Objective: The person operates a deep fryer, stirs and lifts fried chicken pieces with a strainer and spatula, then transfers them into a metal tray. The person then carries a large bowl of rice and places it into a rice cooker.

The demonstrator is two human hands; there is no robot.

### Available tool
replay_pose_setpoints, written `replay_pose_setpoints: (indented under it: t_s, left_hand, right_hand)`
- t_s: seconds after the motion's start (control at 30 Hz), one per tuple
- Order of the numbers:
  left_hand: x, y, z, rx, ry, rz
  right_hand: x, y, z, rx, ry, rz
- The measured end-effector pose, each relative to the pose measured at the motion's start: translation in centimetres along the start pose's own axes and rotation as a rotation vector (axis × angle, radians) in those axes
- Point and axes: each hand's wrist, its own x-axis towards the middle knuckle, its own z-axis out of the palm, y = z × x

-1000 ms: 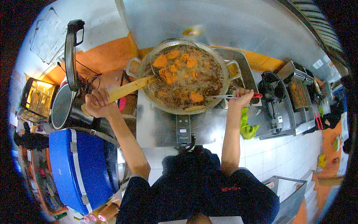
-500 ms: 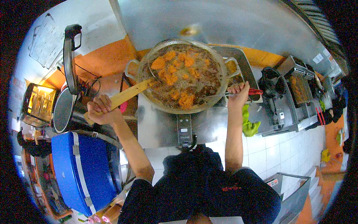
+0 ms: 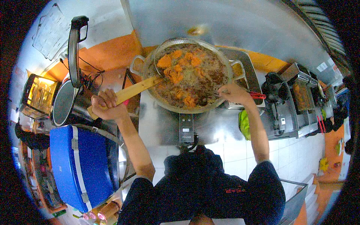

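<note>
A wide metal pan [image 3: 170,108] of bubbling dark oil stands in front of me, with several orange fried pieces [image 3: 175,73] gathered mostly in its left half. My left hand [image 3: 107,106] is closed round the flat wooden handle [image 3: 137,90] of a skimmer, whose thin round rim reaches into the oil; the rest of its head is under the food and oil. At the pan's right rim, my right hand [image 3: 234,93] is closed on a pair of tongs [image 3: 257,95] with red grips. The tongs' tips are hard to make out against the oil.
The pan's burner rests on a steel counter [image 3: 213,129]. A green cloth [image 3: 244,125] hangs below my right hand. To the left are a tall dark pot [image 3: 63,107] with a raised lid [image 3: 74,56] and a blue cooler box [image 3: 80,168]. Fryers [image 3: 300,95] stand at right.
My right hand has moved left with the tongs, to the pan's rim. My left hand keeps the skimmer nearly in place. The fried pieces have shifted slightly, bunching toward the skimmer.
</note>
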Motion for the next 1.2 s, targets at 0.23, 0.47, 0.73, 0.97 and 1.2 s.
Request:
replay_pose_setpoints:
  t_s: [0.23, 0.47, 0.73, 0.97, 1.2]
  left_hand:
    - [-0.3, 0.2, 0.4, -0.030, 0.054, 0.005]
    - [0.5, -0.7, 0.3, -0.078, -0.009, 0.021]
    - [2.4, -0.8, -0.7, -0.048, 0.092, -0.048]
    - [4.0, -2.1, -0.7, -0.056, -0.091, -0.050]
    - [3.4, -0.6, 0.1, -0.079, 0.018, -0.076]
  right_hand:
    - [3.1, -1.7, 0.4, -0.395, 0.059, 0.043]
    - [4.9, -2.8, 0.1, -0.442, 0.109, -0.012]
    - [-0.7, -1.7, -1.8, -0.393, 0.099, -0.013]
    - [-1.7, 0.8, -1.1, -0.171, 0.091, 0.008]
    - [-4.5, -0.2, -2.4, -0.095, 0.056, 0.054]
